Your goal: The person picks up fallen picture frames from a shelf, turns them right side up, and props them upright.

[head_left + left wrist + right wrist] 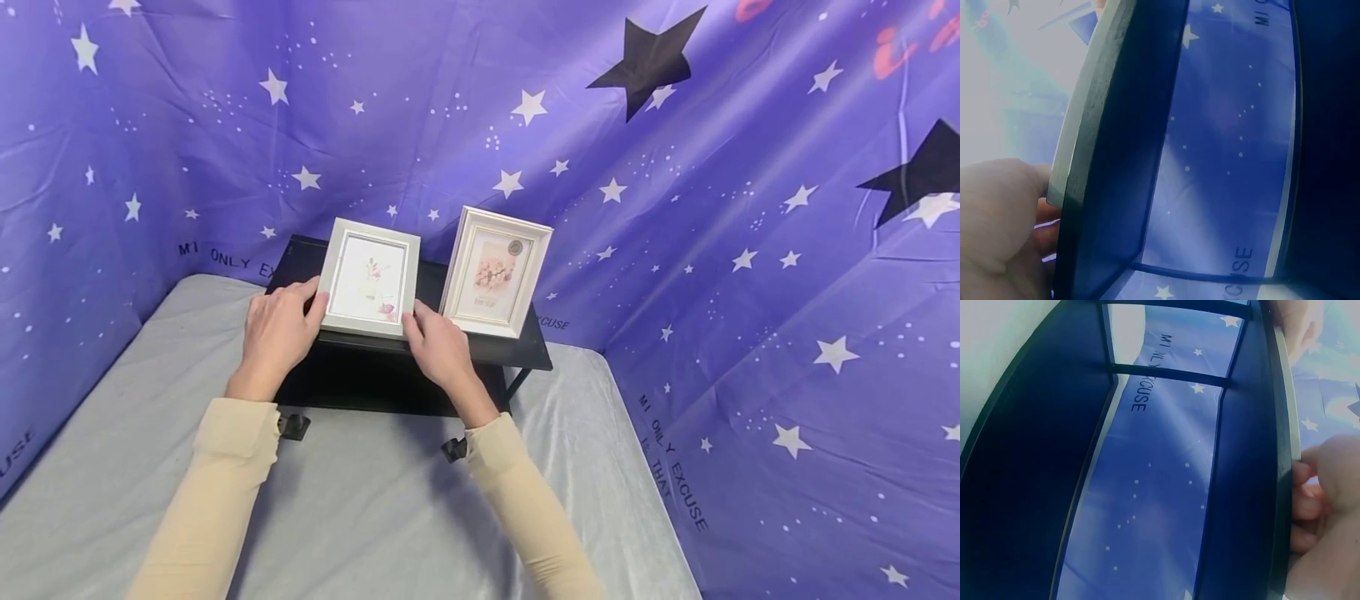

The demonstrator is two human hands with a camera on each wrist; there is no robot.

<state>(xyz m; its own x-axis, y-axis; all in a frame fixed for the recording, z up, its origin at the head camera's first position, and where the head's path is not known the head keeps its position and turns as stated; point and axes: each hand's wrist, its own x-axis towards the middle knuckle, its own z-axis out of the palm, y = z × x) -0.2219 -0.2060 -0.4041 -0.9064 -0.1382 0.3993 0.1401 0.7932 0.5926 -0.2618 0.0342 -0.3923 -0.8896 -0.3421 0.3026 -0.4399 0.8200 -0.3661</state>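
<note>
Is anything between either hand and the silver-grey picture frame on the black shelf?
Nothing visible: left hand and right hand both touch the silver-grey picture frame at its lower corners. The white picture frame stands beside it.

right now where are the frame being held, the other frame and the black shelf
held frame [368, 278], head view, middle of its picture
other frame [495, 273], head view, middle of its picture
black shelf [534, 351], head view, right front corner

Two frames [369, 278] [495, 272] stand side by side on the shelf [534, 348].

The head view is bright, even and sharp, with soft shadow under the black shelf [420, 367], while both wrist views are hazy, blown-out white beside it and blurred close up.
</note>
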